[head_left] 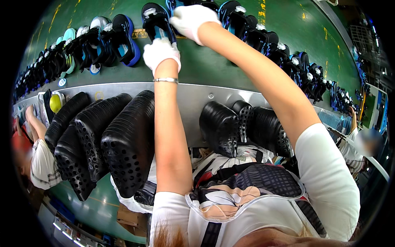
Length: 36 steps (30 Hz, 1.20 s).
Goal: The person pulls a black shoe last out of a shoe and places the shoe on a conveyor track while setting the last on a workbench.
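A black and blue sneaker [153, 19] with a light-blue insole lies on the green surface, white stuffing in its throat. My left hand [161, 54], in a white glove, is closed at its heel end, with the fingertips at the shoe's opening. Just right of that shoe is my right hand [192, 21], also gloved in white. Its fingers are curled, and whatever they hold is hidden. Behind it, another dark shoe shows only in part at the top edge. A black shoe [231, 14] with blue trim stands to the right of this hand.
Rows of sneakers [122, 39] stretch away left and right on the green surface [185, 68]. Along the metal ledge [187, 94] nearer me stand stacks of nested black perforated forms [129, 140], with more [220, 127] at the right. Other people work at both far sides.
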{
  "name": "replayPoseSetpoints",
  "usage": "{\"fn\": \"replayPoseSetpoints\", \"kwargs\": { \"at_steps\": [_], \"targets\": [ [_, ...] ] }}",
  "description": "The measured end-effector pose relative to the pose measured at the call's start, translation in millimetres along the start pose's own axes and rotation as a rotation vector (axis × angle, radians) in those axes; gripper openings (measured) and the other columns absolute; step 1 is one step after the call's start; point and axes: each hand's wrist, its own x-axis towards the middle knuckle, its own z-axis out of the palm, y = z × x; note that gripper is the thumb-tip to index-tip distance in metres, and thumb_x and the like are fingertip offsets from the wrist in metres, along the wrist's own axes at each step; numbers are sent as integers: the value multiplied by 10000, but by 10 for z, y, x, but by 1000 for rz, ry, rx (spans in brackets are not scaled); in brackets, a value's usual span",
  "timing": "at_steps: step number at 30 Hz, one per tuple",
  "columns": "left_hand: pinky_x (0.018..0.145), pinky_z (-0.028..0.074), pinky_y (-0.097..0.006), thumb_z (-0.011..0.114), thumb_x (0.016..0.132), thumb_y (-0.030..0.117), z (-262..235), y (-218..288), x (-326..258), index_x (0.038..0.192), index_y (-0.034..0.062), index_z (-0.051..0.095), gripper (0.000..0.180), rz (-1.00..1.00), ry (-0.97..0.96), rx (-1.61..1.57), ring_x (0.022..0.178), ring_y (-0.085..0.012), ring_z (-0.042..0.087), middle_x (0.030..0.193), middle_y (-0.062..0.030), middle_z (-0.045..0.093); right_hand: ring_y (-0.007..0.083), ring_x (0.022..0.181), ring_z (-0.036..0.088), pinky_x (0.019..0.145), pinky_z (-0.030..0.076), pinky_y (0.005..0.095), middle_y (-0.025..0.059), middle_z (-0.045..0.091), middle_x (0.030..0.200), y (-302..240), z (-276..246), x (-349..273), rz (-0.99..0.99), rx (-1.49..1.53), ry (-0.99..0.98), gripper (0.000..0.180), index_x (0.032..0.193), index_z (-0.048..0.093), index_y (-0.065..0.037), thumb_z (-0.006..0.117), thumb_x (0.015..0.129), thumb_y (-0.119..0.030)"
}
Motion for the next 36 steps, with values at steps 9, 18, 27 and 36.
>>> {"fn": "replayPoseSetpoints", "kwargs": {
  "at_steps": [9,18,27,36],
  "targets": [
    [828,505,-433,557,854,233,105,490,381,1140,89,583,321,413,361,-442,975,-368,608,1078,-166,633,334,1010,610,830,501,426,151,625,1107,542,287,-518,104,-93,-137,393,1084,594,-73,483,908,-406],
    [814,496,-459,562,866,236,267,578,-51,944,29,585,222,341,66,-419,923,-395,615,950,-219,646,347,977,618,828,494,425,174,638,1060,871,228,-899,169,-68,-171,390,1034,612,-30,458,932,-374],
    [943,459,-419,518,892,295,502,615,10,1179,14,566,405,473,-26,-273,1095,-368,565,1190,-216,588,334,1069,572,886,470,414,147,592,1146,887,-5,-1283,129,1,-169,421,1258,503,-94,477,918,-342],
    [992,399,-378,584,867,314,232,462,-473,1301,70,516,503,392,154,-424,1161,-342,529,1271,-195,549,285,839,639,776,496,349,143,657,885,2067,-1160,-4225,607,216,303,293,1022,648,-77,533,892,-312]
  ]
}}
